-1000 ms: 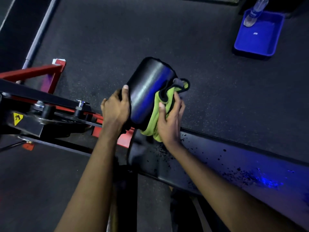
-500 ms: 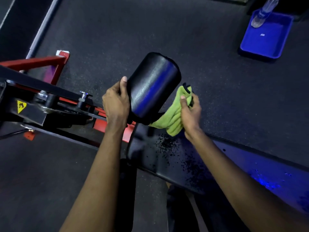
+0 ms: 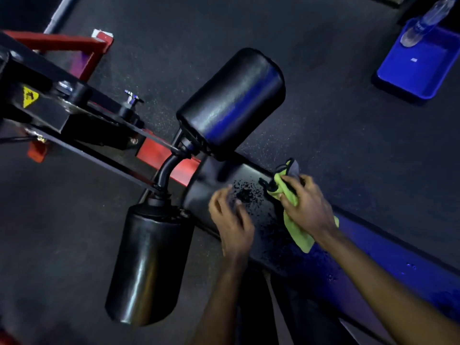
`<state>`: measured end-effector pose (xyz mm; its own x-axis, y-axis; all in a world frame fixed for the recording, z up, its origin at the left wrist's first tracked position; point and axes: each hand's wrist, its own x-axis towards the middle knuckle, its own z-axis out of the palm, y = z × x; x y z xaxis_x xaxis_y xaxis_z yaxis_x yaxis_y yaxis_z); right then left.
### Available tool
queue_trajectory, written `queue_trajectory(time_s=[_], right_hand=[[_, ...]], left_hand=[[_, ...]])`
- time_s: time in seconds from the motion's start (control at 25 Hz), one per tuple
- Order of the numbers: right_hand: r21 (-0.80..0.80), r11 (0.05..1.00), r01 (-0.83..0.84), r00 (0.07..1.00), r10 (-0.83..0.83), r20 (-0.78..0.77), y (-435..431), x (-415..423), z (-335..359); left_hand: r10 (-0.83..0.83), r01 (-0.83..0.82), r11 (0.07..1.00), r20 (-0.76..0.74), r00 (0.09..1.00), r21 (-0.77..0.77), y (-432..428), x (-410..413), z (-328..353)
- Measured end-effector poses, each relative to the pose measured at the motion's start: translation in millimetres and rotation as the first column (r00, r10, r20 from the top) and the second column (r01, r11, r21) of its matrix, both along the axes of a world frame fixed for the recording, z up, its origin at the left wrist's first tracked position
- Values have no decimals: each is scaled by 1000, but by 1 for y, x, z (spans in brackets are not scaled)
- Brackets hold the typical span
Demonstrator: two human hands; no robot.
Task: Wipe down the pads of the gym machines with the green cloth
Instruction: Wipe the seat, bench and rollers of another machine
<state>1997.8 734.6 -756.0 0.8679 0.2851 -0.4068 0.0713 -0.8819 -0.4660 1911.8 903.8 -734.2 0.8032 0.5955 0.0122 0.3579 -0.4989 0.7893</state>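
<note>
This is a gym. A weight machine fills the left side: a red frame (image 3: 62,42) and black steel arms (image 3: 82,113), with a yellow warning sticker (image 3: 29,96) and a chrome adjustment pin (image 3: 130,97). Two black vinyl roller pads (image 3: 231,103) stick out from a bent tube (image 3: 165,170) at the end of a long flat bench pad (image 3: 211,175). The floor (image 3: 323,95) is dark speckled rubber matting, and a blue tray (image 3: 418,78) with a clear bottle (image 3: 423,23) sits on it at far right.
</note>
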Motion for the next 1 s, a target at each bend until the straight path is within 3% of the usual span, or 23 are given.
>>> queue_trajectory(time_s=[0.16, 0.28, 0.4, 0.52, 0.6, 0.72, 0.8, 0.88, 1.0], right_hand=[[-257, 940, -225, 973, 231, -9, -7, -40, -44], [-325, 886, -331, 927, 369, 62, 0, -71, -62], [-326, 806, -495, 829, 550, 100, 23, -89, -70], [-281, 644, -712, 632, 762, 142, 34, -93, -73], [-325, 671, -667, 657, 735, 170, 38, -69, -78], [-331, 853, -403, 854, 480, 199, 61, -34, -80], [-315, 893, -322, 894, 396, 210, 78, -41, -86], [-301, 874, -381, 872, 448, 198, 84, -62, -85], [-251, 732, -634, 716, 678, 168, 61, -76, -78]], left_hand=[[-13, 32, 998, -356, 934, 49, 1, -64, -74], [-65, 99, 994, -517, 853, 37, 7, -100, -93], [-30, 45, 999, -513, 858, 18, 12, -110, -100], [20, -52, 997, -498, 867, -50, 28, -133, -114], [-28, 2, 998, -478, 878, -56, 37, -152, -121], [-50, 20, 997, -412, 910, -76, 44, -165, -120], [-59, 19, 993, -360, 931, -115, 42, -159, -121], [-112, 60, 984, -320, 941, -170, 38, -155, -127], [-99, 40, 977, -280, 955, -208, 27, -153, -135]])
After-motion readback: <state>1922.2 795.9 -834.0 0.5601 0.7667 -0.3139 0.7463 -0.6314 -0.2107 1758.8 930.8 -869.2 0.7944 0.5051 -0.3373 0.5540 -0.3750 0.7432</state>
